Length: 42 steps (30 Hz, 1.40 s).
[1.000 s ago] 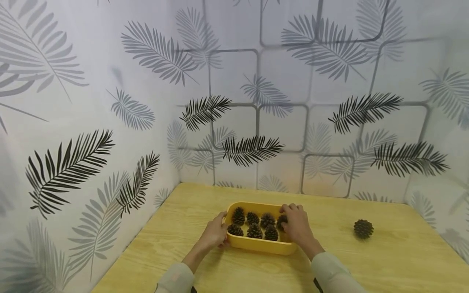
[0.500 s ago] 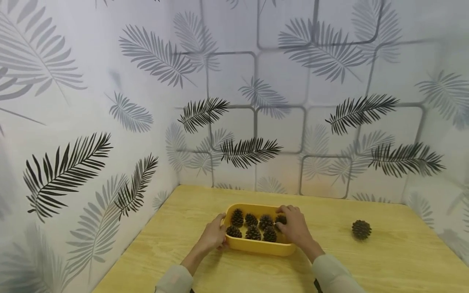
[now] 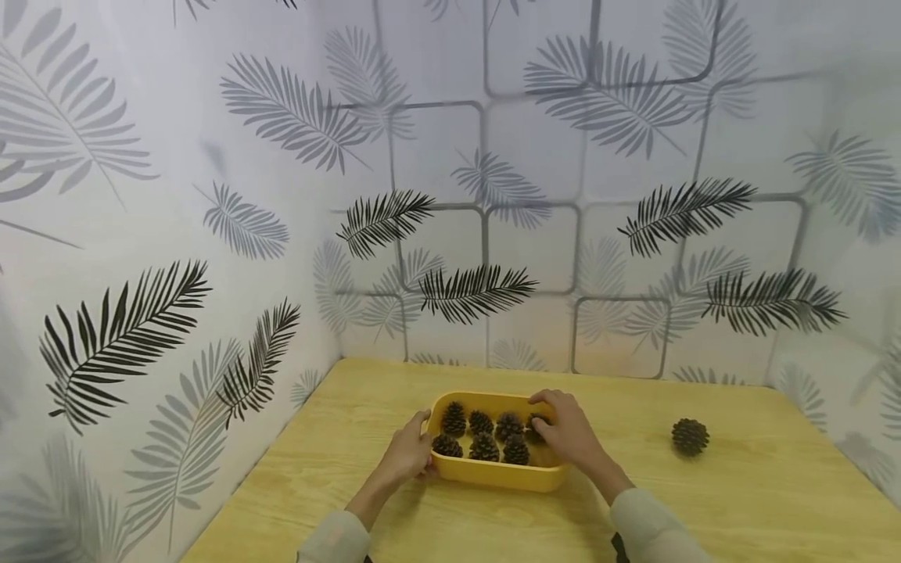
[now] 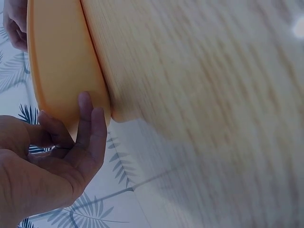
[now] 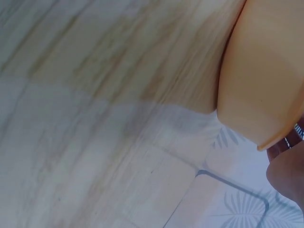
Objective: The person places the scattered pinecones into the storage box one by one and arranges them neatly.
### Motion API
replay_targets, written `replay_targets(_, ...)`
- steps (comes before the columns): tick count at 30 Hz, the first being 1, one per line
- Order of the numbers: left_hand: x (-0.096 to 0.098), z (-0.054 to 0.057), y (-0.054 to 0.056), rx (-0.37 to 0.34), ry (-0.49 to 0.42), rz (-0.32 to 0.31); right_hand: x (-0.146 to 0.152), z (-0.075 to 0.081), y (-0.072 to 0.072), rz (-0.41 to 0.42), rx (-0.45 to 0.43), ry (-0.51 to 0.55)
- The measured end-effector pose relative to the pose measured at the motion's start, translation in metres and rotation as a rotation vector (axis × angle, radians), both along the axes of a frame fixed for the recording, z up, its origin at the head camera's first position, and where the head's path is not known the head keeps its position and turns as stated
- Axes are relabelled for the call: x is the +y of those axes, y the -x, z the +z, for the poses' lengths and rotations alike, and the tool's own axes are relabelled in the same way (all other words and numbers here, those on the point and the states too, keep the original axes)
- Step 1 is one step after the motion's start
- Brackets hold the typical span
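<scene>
A yellow rectangular tray (image 3: 486, 472) stands on the table with two rows of brown pine cones (image 3: 484, 447) inside. My left hand (image 3: 410, 450) grips its left end. In the left wrist view, the left hand (image 4: 61, 161) has its thumb near the rim and its fingers against the outer wall. At the right end, my right hand (image 3: 572, 432) reaches over the rim, thumb and fingers around a pine cone (image 3: 533, 435) in the back row, partly hidden by the thumb. In the right wrist view, only part of the right hand (image 5: 287, 173) shows beyond the tray wall (image 5: 259, 80).
One loose pine cone (image 3: 690, 437) lies on the wood-grain table (image 3: 633, 500), to the right of the tray. Leaf-patterned walls (image 3: 450, 234) border the table at the back and on the left.
The right hand's thumb has lifted slightly and its fingers have spread a little around the pine cone. The left hand keeps its hold on the tray. The head view has shifted slightly.
</scene>
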<state>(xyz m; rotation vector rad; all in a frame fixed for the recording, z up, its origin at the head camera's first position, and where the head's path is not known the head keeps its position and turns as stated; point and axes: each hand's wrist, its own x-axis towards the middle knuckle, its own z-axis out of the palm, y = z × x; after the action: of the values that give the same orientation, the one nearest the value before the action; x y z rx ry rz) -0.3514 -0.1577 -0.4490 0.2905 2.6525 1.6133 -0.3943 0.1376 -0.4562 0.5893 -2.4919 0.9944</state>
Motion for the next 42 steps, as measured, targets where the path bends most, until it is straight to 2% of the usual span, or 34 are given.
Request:
replay_targets(5, 0.0, -0.002, 0.001, 0.009, -0.005, 0.005, 0.007, 0.006, -0.002, 0.019, 0.013, 0.005)
replay_targets(14, 0.002, -0.005, -0.001, -0.001, -0.005, 0.004, 0.03, 0.019, -0.015, 0.036, -0.016, 0.061)
replay_targets(21, 0.003, -0.004, 0.0, -0.004, -0.01, 0.0, 0.049, 0.025, -0.014, 0.041, 0.004, 0.055)
replay_targets(26, 0.004, -0.002, -0.001, -0.002, -0.004, 0.0, 0.059, 0.024, -0.013, 0.036, 0.001, 0.052)
replay_targets(36, 0.003, -0.004, 0.001, -0.003, 0.002, 0.013, 0.082, 0.033, -0.018, -0.001, 0.026, 0.038)
replay_targets(42, 0.003, -0.004, 0.001, 0.001, 0.003, 0.001, 0.096, 0.034, -0.021, -0.022, 0.03, 0.029)
